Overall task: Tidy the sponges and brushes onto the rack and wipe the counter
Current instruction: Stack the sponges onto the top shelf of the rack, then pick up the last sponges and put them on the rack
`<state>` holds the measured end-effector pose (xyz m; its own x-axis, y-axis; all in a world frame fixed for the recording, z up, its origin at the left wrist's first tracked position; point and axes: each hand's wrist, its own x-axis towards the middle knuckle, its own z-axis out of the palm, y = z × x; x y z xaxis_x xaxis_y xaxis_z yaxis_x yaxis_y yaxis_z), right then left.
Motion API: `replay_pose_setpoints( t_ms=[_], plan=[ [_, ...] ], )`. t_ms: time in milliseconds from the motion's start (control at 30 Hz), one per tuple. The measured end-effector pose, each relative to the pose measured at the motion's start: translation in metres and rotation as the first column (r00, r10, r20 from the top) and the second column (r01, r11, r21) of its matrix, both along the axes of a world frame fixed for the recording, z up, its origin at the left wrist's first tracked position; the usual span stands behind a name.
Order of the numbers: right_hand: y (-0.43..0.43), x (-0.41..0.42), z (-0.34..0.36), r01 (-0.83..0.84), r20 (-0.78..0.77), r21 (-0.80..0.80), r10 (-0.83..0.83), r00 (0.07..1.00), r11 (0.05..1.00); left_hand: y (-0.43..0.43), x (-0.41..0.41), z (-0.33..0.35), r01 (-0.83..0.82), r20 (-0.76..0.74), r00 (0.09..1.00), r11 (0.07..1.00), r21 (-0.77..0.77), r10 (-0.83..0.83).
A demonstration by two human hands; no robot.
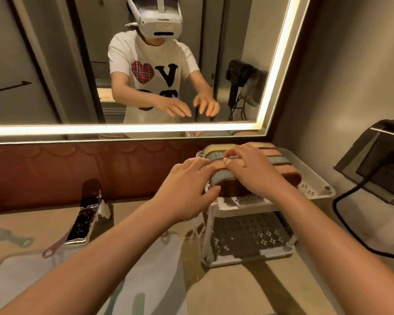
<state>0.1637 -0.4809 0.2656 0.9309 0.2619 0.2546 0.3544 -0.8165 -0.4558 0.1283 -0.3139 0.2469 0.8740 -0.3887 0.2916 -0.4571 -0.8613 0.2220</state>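
Observation:
A row of several sponges (281, 159) in yellow, blue, pink and brown stands on edge on the top shelf of a white two-tier rack (317, 191) at the back right of the counter. My left hand (187, 183) presses against the row's left end with fairly straight fingers, and its thumb lies on the front brown sponge. My right hand (253, 172) rests on top of the row, fingertips arched onto the sponges. A green-handled brush (11, 238) and a pink handle loop (51, 249) lie on the counter at the left.
The rack's perforated lower shelf (248, 235) holds nothing. A white cloth (146, 269) is spread on the counter in front of me. A shiny dark faucet-like piece (84, 220) stands left of centre. A black box with a cable (373, 164) sits at the right, and a lit mirror hangs behind.

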Motion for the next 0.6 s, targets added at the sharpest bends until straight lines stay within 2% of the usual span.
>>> replay_pose_setpoints(
  t_ms=[100,200,300,400,600],
  plan=[
    [0.038,-0.025,0.002,-0.133,-0.083,0.034,0.135,0.987,0.991,0.045,-0.026,0.000,-0.043,-0.095,0.994,0.984,0.174,0.060],
    [0.086,-0.049,-0.003,-0.287,-0.157,0.029,0.288,0.945,0.957,0.098,-0.059,-0.010,-0.092,-0.294,0.941,0.962,0.256,0.169],
    [0.132,-0.069,-0.015,-0.416,-0.274,0.026,0.407,0.872,0.909,0.153,-0.092,-0.022,-0.151,-0.443,0.863,0.961,0.231,0.242],
    [0.175,-0.083,-0.037,-0.502,-0.404,-0.005,0.457,0.792,0.865,0.203,-0.123,-0.030,-0.240,-0.559,0.777,0.957,0.164,0.291],
    [0.264,-0.117,-0.087,-0.636,-0.576,-0.027,0.508,0.640,0.771,0.293,-0.187,-0.061,-0.432,-0.690,0.619,0.896,0.099,0.375]
  ],
)
